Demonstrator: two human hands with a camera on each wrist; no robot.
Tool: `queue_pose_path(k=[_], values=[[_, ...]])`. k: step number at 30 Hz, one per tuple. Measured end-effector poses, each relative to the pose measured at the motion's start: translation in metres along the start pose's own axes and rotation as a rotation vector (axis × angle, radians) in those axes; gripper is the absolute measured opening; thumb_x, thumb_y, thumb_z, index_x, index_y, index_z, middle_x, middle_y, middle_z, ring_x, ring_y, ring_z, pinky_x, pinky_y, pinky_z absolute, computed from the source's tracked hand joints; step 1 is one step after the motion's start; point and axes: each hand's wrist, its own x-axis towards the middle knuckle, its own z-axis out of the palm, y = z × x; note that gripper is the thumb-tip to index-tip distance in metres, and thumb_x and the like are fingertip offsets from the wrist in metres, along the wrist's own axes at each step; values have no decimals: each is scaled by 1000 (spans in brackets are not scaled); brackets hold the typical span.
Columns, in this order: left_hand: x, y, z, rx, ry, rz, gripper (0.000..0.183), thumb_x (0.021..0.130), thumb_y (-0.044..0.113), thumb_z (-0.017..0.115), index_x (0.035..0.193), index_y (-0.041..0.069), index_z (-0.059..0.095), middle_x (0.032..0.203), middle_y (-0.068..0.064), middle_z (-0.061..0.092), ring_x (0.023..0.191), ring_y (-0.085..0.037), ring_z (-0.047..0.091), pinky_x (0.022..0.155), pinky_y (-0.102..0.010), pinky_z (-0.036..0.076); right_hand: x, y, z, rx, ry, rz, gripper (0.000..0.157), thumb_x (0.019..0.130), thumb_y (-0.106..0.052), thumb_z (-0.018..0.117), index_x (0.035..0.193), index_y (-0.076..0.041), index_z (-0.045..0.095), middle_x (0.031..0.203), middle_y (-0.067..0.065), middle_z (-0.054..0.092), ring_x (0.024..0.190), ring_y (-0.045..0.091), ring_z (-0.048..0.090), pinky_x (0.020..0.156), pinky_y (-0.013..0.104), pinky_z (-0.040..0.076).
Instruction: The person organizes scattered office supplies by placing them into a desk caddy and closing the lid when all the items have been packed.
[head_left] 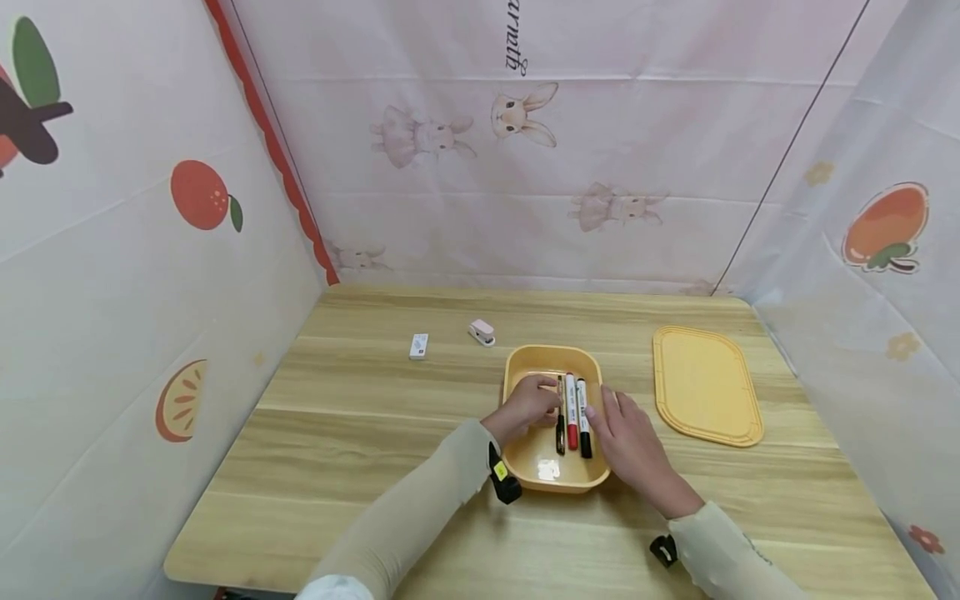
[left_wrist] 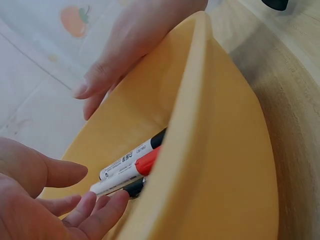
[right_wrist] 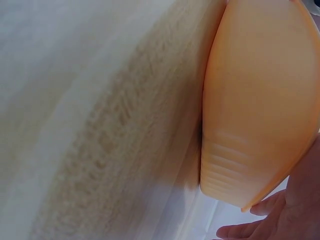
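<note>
A yellow plastic box [head_left: 555, 482] on the table holds a black pen [head_left: 560, 425], a red-capped marker [head_left: 572, 417] and a black-capped marker [head_left: 584, 421], lying side by side. My left hand [head_left: 529, 402] reaches inside over the left rim. In the left wrist view, its fingers [left_wrist: 107, 212] are loosely bent at the pen's dark end, the thumb apart from them. My right hand [head_left: 632, 437] rests on the right rim, thumb over the inside near the black-capped marker. Its fingers [right_wrist: 270, 215] extend past the box's rim in the right wrist view.
A yellow lid [head_left: 707, 385] lies flat on the wooden table to the right. A small pink stapler [head_left: 482, 332] and a small white box [head_left: 418, 347] sit behind the yellow box to the left. Printed fabric walls [head_left: 480, 233] enclose the table's back and sides.
</note>
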Motion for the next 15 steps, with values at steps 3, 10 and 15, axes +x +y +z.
queue_pose_path(k=[3,10,15], values=[[-1,1,-2,3,-3,13,50,92,3,61,141,3,53,90,-5,59,79,-21,63,86,-42,59,0,0,0,0,-2,3,73,108,-51,27,159,1,21,158,33,28,146,51,25,118,65,19],[-1,2,-4,-10,-16,11,48,93,6,63,140,2,54,100,-9,61,93,-26,64,87,-42,59,0,-1,-1,4,-5,8,72,108,-51,27,159,1,21,158,33,27,145,53,25,117,67,20],[-2,4,-5,-14,-30,13,46,94,6,62,140,2,55,110,-13,65,101,-30,66,88,-42,59,0,-1,-1,-3,-2,4,72,108,-50,28,158,1,22,157,33,28,143,53,27,117,67,22]])
